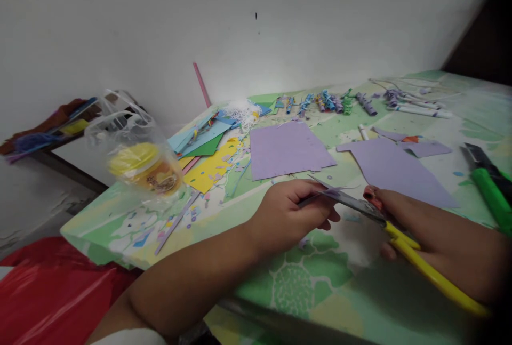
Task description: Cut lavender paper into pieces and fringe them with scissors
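My left hand is closed in a pinch on a small purple paper strip above the front of the table. Long scissors with yellow handles reach in from the right, their blades at the strip and near my left fingertips. My right hand holds the scissors and also has a small orange-red roll by its thumb. Beyond the hands lie a purple sheet and a second cut purple sheet.
A bagged tub with a yellow lid stands at the left. Coloured paper, scraps and white string lie beside it. Small decorated rolls line the back; a green-handled cutter lies at the right.
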`<move>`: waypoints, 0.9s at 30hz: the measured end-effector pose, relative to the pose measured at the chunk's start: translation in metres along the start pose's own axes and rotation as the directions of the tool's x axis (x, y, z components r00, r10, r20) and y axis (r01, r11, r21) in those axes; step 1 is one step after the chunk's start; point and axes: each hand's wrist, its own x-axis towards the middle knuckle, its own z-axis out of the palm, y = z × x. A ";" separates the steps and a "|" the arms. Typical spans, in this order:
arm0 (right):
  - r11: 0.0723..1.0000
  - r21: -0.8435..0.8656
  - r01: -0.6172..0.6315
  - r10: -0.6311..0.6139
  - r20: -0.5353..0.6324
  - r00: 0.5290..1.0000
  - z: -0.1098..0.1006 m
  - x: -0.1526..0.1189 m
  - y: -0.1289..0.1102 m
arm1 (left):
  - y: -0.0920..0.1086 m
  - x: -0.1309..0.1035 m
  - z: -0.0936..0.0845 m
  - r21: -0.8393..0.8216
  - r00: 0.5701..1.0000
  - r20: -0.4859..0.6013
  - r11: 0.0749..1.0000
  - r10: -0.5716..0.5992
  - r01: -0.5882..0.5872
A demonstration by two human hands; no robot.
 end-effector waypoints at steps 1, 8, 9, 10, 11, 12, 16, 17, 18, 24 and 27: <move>1.000 0.005 -0.003 0.003 0.014 1.000 -0.001 0.000 -0.001 | 0.000 0.000 0.000 -0.006 1.000 0.007 1.000 0.003 -0.003; 1.000 0.008 -0.009 0.009 0.065 0.998 -0.004 0.001 -0.006 | -0.003 -0.001 -0.003 -0.064 0.998 0.058 0.997 -0.036 0.039; 1.000 0.002 -0.013 0.013 0.071 0.997 -0.004 0.002 -0.006 | -0.003 -0.001 -0.003 -0.079 0.997 0.069 0.996 -0.038 0.044; 1.000 -0.006 -0.016 0.016 0.076 0.997 -0.004 0.002 -0.005 | -0.003 -0.001 -0.003 -0.092 0.996 0.083 0.995 -0.038 0.045; 1.000 -0.016 -0.017 0.019 0.078 0.997 -0.004 0.001 -0.005 | -0.003 0.000 -0.003 -0.103 0.995 0.095 0.994 -0.037 0.047; 0.999 -0.028 -0.017 0.019 0.074 0.997 -0.004 0.001 -0.004 | -0.003 0.000 -0.004 -0.114 0.993 0.108 0.992 -0.038 0.050; 0.999 -0.053 0.006 -0.004 0.046 0.999 -0.004 0.002 -0.001 | -0.001 0.001 -0.005 -0.158 0.986 0.157 0.983 -0.063 0.088; 0.999 -0.049 0.016 -0.014 0.048 0.999 -0.004 0.002 0.000 | -0.001 0.000 -0.006 -0.165 0.982 0.176 0.981 -0.070 0.100; 0.999 -0.044 0.026 -0.024 0.052 0.998 -0.004 0.002 0.000 | -0.001 0.000 -0.007 -0.170 0.978 0.193 0.979 -0.076 0.110; 0.996 -0.082 0.019 -0.017 0.015 1.000 -0.005 0.001 0.005 | -0.003 0.001 -0.009 -0.186 0.972 0.217 0.974 -0.092 0.133; 0.995 -0.096 0.003 -0.003 0.006 1.000 -0.006 0.002 0.007 | -0.004 0.003 -0.008 -0.179 0.982 0.167 0.977 -0.086 0.116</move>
